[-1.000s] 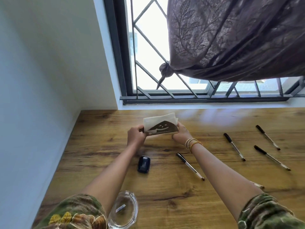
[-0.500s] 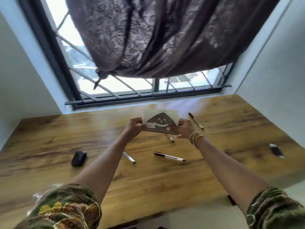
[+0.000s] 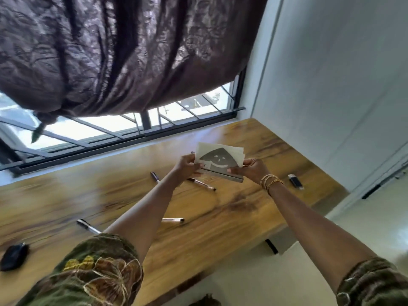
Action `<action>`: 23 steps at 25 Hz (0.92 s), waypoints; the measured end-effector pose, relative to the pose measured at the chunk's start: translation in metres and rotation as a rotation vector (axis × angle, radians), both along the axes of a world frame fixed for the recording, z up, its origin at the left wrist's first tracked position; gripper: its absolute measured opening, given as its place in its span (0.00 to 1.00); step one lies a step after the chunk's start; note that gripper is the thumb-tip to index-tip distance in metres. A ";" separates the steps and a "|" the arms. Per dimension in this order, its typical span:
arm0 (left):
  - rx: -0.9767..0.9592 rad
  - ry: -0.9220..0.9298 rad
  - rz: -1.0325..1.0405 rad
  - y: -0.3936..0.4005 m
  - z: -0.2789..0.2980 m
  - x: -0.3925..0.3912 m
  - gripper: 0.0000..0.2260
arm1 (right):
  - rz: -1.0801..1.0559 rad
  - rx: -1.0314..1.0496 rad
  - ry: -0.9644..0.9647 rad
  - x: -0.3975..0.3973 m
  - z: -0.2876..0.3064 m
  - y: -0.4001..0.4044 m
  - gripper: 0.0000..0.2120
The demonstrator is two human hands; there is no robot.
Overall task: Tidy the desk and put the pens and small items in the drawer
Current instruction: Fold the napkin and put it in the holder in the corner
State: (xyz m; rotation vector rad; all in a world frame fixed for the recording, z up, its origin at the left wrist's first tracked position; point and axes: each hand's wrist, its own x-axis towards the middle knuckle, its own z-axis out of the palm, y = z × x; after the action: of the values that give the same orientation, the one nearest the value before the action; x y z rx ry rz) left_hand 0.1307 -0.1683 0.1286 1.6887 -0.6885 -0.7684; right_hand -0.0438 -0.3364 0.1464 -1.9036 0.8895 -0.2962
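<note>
Napkin holder (image 3: 220,161) pinched between left hand (image 3: 187,164) and right hand (image 3: 249,170), raised above desk (image 3: 66,195). Pens (image 3: 202,183) scattered beneath.

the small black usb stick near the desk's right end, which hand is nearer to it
Right. The right hand, gripping the napkin holder at its right end, is just left of the usb stick. The left hand grips the holder's far side, farther away.

no readable text, smiley sign on napkin holder (image 3: 217,163)
</note>
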 end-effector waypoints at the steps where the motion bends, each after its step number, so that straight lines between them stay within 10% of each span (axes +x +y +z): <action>1: 0.015 0.003 -0.007 -0.011 -0.001 0.000 0.12 | -0.005 0.002 -0.011 -0.002 -0.002 -0.007 0.17; 12: 0.113 0.009 0.114 -0.172 -0.045 0.030 0.26 | -0.261 0.224 -0.142 0.038 -0.049 -0.141 0.13; 23: 0.540 -0.634 -0.058 -0.238 -0.114 0.009 0.31 | -0.558 0.189 -0.177 0.087 -0.071 -0.256 0.20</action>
State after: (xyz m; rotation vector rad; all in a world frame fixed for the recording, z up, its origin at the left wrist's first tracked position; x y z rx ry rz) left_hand 0.1395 -0.4065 0.0149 2.4594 -1.0252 -0.4679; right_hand 0.0435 -0.5920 0.0758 -1.4042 1.2681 -0.6775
